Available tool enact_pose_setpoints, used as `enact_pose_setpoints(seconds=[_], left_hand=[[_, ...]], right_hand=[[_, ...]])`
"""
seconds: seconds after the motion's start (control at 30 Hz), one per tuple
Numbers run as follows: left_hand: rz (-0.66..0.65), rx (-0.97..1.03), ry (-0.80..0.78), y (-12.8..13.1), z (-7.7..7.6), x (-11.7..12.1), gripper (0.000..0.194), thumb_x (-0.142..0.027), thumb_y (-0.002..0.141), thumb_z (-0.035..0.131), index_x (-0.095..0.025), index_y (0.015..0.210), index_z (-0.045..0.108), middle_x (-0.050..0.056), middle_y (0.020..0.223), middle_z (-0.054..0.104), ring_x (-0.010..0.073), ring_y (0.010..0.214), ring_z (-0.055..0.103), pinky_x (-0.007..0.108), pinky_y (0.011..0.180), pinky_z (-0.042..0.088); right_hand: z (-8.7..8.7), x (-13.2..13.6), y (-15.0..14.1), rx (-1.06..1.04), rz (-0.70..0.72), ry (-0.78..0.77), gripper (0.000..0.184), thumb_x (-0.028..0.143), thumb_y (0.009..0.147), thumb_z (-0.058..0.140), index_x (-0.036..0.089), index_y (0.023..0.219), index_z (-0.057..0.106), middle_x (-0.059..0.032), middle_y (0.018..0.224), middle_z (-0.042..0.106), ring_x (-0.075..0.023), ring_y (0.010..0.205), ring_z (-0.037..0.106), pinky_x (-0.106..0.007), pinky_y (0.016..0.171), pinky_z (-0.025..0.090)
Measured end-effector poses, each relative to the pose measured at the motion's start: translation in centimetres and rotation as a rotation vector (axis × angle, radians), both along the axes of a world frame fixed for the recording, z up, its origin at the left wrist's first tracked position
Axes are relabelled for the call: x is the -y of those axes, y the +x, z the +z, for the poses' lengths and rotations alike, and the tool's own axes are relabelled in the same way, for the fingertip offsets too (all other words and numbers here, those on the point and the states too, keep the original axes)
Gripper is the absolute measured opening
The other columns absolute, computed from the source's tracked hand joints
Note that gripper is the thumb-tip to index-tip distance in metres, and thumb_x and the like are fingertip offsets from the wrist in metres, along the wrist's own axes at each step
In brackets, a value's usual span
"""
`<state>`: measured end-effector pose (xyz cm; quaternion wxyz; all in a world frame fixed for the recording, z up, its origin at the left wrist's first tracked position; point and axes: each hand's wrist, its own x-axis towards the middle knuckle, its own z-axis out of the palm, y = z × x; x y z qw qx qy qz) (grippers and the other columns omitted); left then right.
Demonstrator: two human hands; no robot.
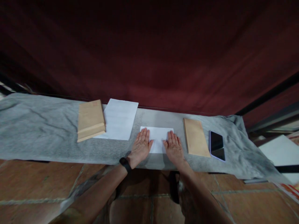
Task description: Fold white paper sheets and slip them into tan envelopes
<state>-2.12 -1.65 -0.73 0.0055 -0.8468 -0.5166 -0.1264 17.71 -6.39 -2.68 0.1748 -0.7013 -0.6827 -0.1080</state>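
Observation:
A small white sheet of paper [158, 140], perhaps folded, lies on the grey cloth between my hands. My left hand [140, 145] rests flat on its left side, fingers stretched out and pointing away from me. On the right side my right hand [174, 148] lies flat in the same way, its thumb turned inward. Just right of that hand is a stack of brown envelopes [196, 137]. Larger white sheets [121, 118] lie to the left of my left hand, partly under a second stack of brown envelopes [91, 118].
A phone [217, 145] in a pale purple case lies right of the right-hand envelopes. Grey cloth [46, 124] covers the long, narrow surface. Behind it hangs a dark red curtain [149, 62]. Terracotta tiles [35, 180] show below, and a white panel [280, 151] stands at far right.

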Motion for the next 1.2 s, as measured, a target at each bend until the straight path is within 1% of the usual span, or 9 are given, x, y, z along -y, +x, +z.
enact_pose_setpoints(seconds=[0.13,0.23,0.4,0.53,0.7,0.83,0.97,1.07,1.2], left_hand=[[0.045,-0.007,-0.018,-0.1,-0.1,0.0,0.065,-0.04,0.106,0.023,-0.002,0.158,0.028,0.023,0.163,0.031,0.0292,0.154,0.027,0.049,0.125,0.027],[0.063,-0.025,-0.029,-0.1,0.0,0.1,0.065,-0.04,0.106,0.025,-0.001,0.157,0.031,0.023,0.164,0.03,0.03,0.154,0.027,0.047,0.126,0.026],[0.084,-0.035,-0.027,-0.2,0.1,0.1,0.064,-0.041,0.106,0.026,-0.001,0.156,0.033,0.022,0.164,0.031,0.0295,0.154,0.027,0.045,0.126,0.024],[0.082,-0.039,-0.018,-0.3,0.0,0.1,0.064,-0.04,0.106,0.026,0.0,0.155,0.034,0.022,0.165,0.028,0.0302,0.155,0.025,0.046,0.126,0.024],[0.079,-0.023,-0.01,-0.2,0.0,0.2,0.064,-0.039,0.105,0.025,0.0,0.156,0.031,0.023,0.164,0.029,0.0301,0.155,0.024,0.048,0.126,0.024],[0.081,-0.03,-0.008,-0.1,0.4,0.2,0.065,-0.04,0.105,0.027,0.001,0.155,0.034,0.024,0.163,0.032,0.0307,0.154,0.027,0.048,0.126,0.022],[0.069,-0.045,0.004,-0.1,0.9,0.2,0.065,-0.04,0.105,0.029,0.004,0.152,0.037,0.026,0.161,0.035,0.0317,0.154,0.028,0.048,0.127,0.019],[0.036,-0.037,0.012,-0.1,1.0,0.2,0.063,-0.037,0.105,0.03,0.004,0.152,0.037,0.025,0.161,0.035,0.0305,0.154,0.027,0.048,0.128,0.019],[-0.014,-0.017,0.033,-0.1,0.9,0.2,0.06,-0.032,0.104,0.03,-0.003,0.157,0.032,0.019,0.162,0.037,0.0269,0.155,0.026,0.048,0.128,0.019]], right_hand=[[-0.1,0.1,0.2,0.035,-0.032,0.01,0.061,0.042,0.109,0.029,0.002,0.153,0.041,-0.0208,0.157,0.044,-0.0322,0.143,0.046,-0.049,0.118,0.035],[-0.2,0.1,0.1,0.047,-0.043,0.014,0.062,0.042,0.109,0.029,0.001,0.153,0.041,-0.0212,0.157,0.044,-0.0325,0.142,0.047,-0.049,0.118,0.035],[-0.5,0.0,0.0,0.018,-0.05,0.03,0.061,0.042,0.108,0.029,0.003,0.154,0.04,-0.0222,0.156,0.046,-0.0321,0.143,0.046,-0.05,0.117,0.036],[-0.7,-0.1,0.1,0.006,-0.079,0.057,0.062,0.043,0.108,0.029,0.004,0.154,0.041,-0.023,0.154,0.048,-0.0324,0.143,0.047,-0.051,0.116,0.038],[-0.7,-0.2,0.3,-0.005,-0.093,0.057,0.063,0.044,0.108,0.03,0.003,0.153,0.042,-0.0244,0.151,0.051,-0.0334,0.142,0.048,-0.051,0.115,0.038],[-0.7,-0.2,0.4,-0.02,-0.095,0.051,0.063,0.044,0.107,0.032,0.002,0.153,0.042,-0.0249,0.151,0.051,-0.0352,0.141,0.048,-0.053,0.114,0.038],[-0.4,-0.4,0.9,-0.028,-0.118,0.021,0.065,0.045,0.105,0.035,-0.001,0.15,0.044,-0.0266,0.152,0.049,-0.0383,0.142,0.046,-0.054,0.114,0.037],[0.1,-0.6,1.3,-0.048,-0.1,0.007,0.067,0.043,0.104,0.035,0.0,0.154,0.038,-0.0272,0.156,0.044,-0.0385,0.145,0.041,-0.056,0.115,0.036],[0.8,-1.1,0.8,-0.072,-0.009,0.015,0.064,0.036,0.104,0.036,0.004,0.159,0.026,-0.024,0.161,0.036,-0.0344,0.15,0.034,-0.056,0.118,0.033]])
